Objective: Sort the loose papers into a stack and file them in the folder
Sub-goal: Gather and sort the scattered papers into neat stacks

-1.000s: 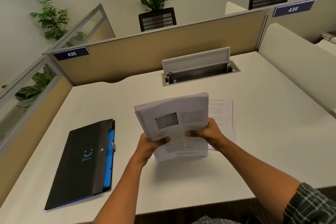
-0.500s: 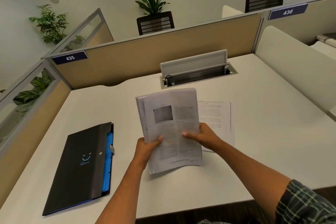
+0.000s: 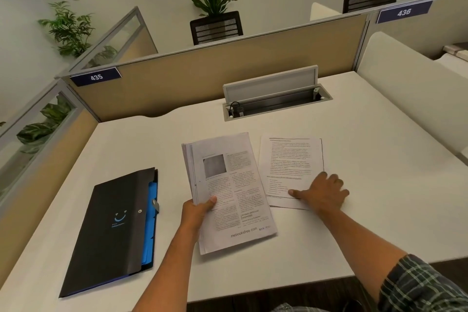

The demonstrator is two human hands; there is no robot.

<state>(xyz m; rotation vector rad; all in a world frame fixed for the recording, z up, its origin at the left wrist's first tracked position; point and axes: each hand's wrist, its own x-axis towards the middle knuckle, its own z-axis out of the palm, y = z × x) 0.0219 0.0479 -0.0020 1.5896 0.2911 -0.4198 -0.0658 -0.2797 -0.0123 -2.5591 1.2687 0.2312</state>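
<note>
Our left hand (image 3: 196,211) pinches the stack (image 3: 228,192) by its near-left edge, freeing our right hand (image 3: 323,191), fingers flat on the loose sheet (image 3: 291,162), prob to gather it; folder (image 3: 114,230) waits left

Potted plant (image 3: 214,5) behind partition (image 3: 202,76)

Both bare forearms reached forward, hands apart.
The left hand (image 3: 196,211) was curled in a grip, thumb on top pointing right; the right hand (image 3: 323,191) lay flat, palm down, fingers spread, a plaid sleeve (image 3: 420,284) at its elbow.
</note>
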